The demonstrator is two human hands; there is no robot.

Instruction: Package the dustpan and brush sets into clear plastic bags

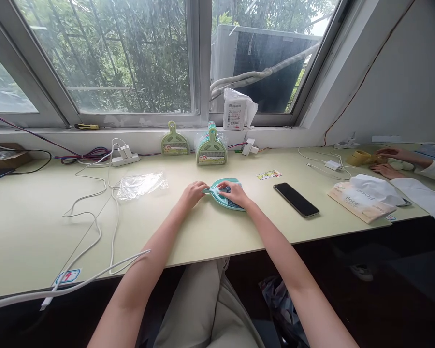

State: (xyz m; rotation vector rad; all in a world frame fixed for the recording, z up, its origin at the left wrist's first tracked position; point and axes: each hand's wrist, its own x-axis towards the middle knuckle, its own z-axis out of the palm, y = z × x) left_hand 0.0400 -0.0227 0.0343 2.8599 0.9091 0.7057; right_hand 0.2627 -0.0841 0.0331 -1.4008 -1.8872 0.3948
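A small turquoise dustpan [243, 182] lies on the table in front of me, its handle pointing left. Nested in it is a hand brush [229, 190] with dark bristles. My left hand [195, 193] is closed around the handle end. My right hand [235, 193] reaches over the pan, thumb and fingers closed on the brush, partly hiding it. Behind them, a stack of green dustpan sets [212, 147] in clear wrapping leans at the sill, with a single green dustpan set [174, 142] to its left. A printed card [269, 175] lies to the right.
Crumpled clear plastic [142, 186] and white cables [100, 227] lie to the left, near a power strip [125, 159]. A phone [296, 199] and a tissue pack [364, 197] are on the right. Another person's hands [387, 162] are at the far right. The table edge [217, 258] is near my lap.
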